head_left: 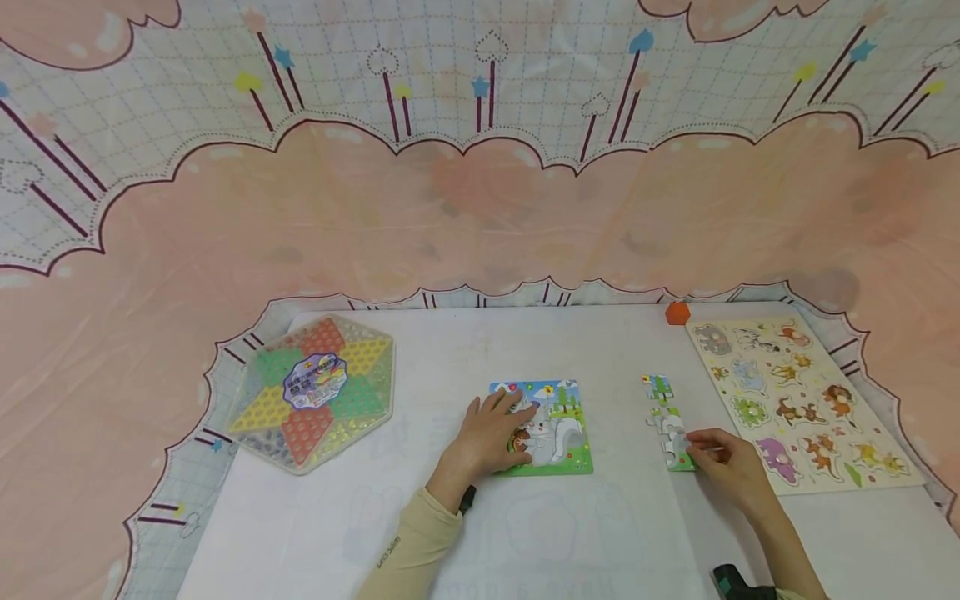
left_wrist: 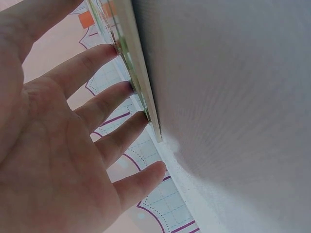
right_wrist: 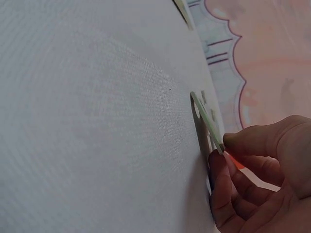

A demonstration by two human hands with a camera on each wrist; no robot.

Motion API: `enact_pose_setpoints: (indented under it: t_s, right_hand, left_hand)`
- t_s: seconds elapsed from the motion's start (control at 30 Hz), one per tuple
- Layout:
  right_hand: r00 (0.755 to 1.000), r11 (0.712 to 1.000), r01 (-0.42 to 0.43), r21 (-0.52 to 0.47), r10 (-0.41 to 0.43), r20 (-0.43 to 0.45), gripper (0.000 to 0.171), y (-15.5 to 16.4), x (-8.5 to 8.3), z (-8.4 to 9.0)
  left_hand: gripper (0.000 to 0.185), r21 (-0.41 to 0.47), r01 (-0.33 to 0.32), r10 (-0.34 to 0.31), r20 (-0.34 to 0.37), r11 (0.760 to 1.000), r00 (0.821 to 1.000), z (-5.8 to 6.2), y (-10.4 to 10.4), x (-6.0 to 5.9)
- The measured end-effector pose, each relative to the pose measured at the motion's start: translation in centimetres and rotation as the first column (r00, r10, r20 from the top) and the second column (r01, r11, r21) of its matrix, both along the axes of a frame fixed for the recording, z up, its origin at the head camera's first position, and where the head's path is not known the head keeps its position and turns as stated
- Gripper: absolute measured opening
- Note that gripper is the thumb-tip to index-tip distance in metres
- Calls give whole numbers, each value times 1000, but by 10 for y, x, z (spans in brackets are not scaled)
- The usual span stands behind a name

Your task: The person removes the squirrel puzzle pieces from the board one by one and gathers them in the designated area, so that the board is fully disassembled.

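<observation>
My left hand [head_left: 491, 433] rests with spread fingers on a picture puzzle [head_left: 573, 458] showing a grey-white squirrel on green grass. In the left wrist view, its fingertips touch the puzzle's face near the thin edge [left_wrist: 146, 87]. To the right, my right hand [head_left: 723, 458] pinches the edge of a jigsaw piece [head_left: 677, 457] between thumb and fingers. The right wrist view shows that thin piece [right_wrist: 209, 121] tilted, with one end raised off the table. Beyond it lie other loose jigsaw pieces [head_left: 659, 387], some close together, so their exact outlines are hard to tell.
At the left lies a hexagonal game board [head_left: 360, 400] with coloured triangles and a purple label. A pale board [head_left: 892, 477] with several animal cut-outs lies at the right, and an orange block [head_left: 677, 313] sits by its far corner. A patterned cloth [head_left: 525, 217] hangs behind the white table [head_left: 450, 342].
</observation>
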State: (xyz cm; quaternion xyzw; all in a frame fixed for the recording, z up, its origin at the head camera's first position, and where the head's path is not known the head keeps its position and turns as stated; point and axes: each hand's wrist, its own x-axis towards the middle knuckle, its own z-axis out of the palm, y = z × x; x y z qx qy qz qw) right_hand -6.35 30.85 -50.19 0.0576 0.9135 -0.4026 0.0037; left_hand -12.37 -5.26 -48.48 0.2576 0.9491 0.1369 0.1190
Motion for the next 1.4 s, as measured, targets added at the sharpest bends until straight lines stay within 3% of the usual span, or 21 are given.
enact_pose_setpoints:
  t_s: [0.73, 1.03, 1.4]
  right_hand:
    - [1000, 1000, 16, 19, -16, -10, 23, 0, 1, 1]
    - [999, 998, -10, 61, 8, 43, 47, -5, 2, 2]
    - [999, 996, -35, 82, 33, 30, 46, -6, 1, 3]
  left_hand:
    - [72, -17, 7, -7, -4, 1000, 1000, 1, 0, -1]
    - [72, -11, 2, -2, 7, 1000, 1000, 3, 0, -1]
    - [72, -13, 6, -6, -8, 1000, 1000, 3, -1, 0]
